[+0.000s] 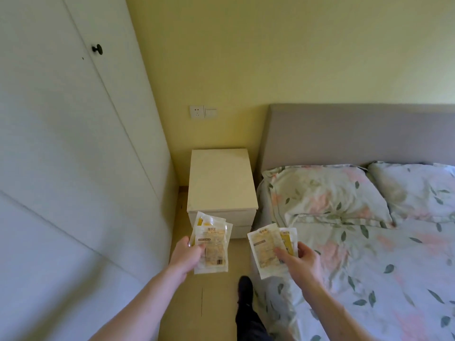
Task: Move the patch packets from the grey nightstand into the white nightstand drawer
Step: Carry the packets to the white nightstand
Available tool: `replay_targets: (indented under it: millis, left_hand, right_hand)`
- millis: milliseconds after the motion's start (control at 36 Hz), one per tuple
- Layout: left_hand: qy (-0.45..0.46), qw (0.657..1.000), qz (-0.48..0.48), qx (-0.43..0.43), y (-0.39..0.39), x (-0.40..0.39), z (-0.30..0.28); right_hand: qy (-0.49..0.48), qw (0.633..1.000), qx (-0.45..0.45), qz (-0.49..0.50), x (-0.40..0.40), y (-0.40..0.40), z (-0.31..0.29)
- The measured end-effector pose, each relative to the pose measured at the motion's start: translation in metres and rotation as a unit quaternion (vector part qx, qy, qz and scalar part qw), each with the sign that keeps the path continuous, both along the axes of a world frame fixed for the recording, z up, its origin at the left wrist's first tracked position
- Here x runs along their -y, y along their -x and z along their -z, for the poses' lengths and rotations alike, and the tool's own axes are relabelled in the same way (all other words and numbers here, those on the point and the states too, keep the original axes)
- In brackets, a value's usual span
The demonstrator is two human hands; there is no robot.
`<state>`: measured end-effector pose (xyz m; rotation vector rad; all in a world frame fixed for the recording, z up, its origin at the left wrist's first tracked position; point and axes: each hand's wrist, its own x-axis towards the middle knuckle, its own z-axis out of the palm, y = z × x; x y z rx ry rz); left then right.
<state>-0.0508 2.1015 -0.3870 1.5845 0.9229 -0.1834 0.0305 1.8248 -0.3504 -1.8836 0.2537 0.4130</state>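
The white nightstand point(220, 179) stands in the corner between the wardrobe and the bed, with both drawers closed. My left hand point(187, 254) grips a small stack of clear patch packets point(213, 244) with yellow and beige print, held in front of the drawer fronts. My right hand point(299, 260) holds two more patch packets point(267, 247), fanned out over the edge of the bed. The grey nightstand is out of view.
A white wardrobe point(73, 143) with a black knob fills the left. The bed point(369, 267) with floral bedding, pillows and a grey headboard lies on the right. A narrow strip of floor leads to the nightstand, with my dark-clad foot point(245, 289) on it. A wall socket sits above the nightstand.
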Motion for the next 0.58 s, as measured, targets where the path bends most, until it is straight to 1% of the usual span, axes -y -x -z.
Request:
replay_targets:
  millis: [194,389,500,583]
  left_hand:
    - [0.006,0.999,-0.037,-0.026,-0.105,-0.045,0.017]
    - [0.011,0.996,-0.059,-0.063,-0.204,-0.079,0.049]
    - [0.013,0.994,-0.052,-0.098,-0.252,-0.1,0.089]
    - [0.008,0.99,-0.05,-0.129,-0.288,-0.117,0.134]
  right_hand:
    - [0.004,0.998,-0.051,-0.02,-0.047,-0.129,0.024]
    - [0.047,0.991,-0.112,-0.061,-0.1,-0.246,0.077]
    - [0.061,0.988,-0.121,-0.079,-0.135,-0.295,0.106]
    - [0.079,0.984,-0.13,-0.094,-0.159,-0.329,0.145]
